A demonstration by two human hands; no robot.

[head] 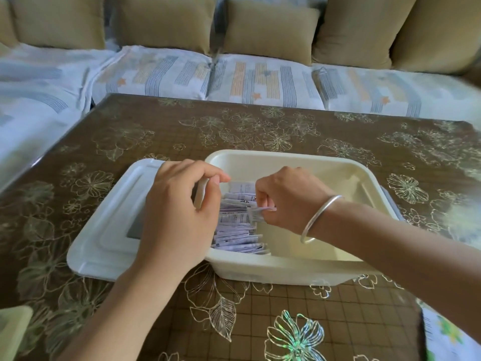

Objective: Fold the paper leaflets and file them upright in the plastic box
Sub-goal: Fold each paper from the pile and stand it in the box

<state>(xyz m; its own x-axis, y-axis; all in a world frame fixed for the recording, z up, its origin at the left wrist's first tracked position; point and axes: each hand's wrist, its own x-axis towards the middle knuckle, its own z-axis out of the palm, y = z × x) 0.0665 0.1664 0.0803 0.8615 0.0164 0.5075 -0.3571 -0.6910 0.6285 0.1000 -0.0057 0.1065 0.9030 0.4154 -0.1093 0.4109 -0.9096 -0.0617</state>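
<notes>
1. Plastic box (pixel 286 268), cream, open, sits on the table (pixel 338 321), which has a brown floral cover.
2. Folded leaflets (pixel 238 226) stand on edge in a row, packed along the box's left side. The right part of the box floor is bare.
3. Left hand (pixel 179 214) is at the box's left wall, with fingers and thumb curled round the rim, gripping it.
4. Right hand (pixel 286 199) is inside the box above the row, fingers tight, pinching one folded leaflet (pixel 256 213) at the row's right edge.
5. Silver bangle (pixel 321 217) is on the right wrist.
6. White lid (pixel 104 230) lies flat on the table, touching the box's left side, partly under the left hand.
7. Sofa (pixel 260 82) with tan cushions is behind the table.
</notes>
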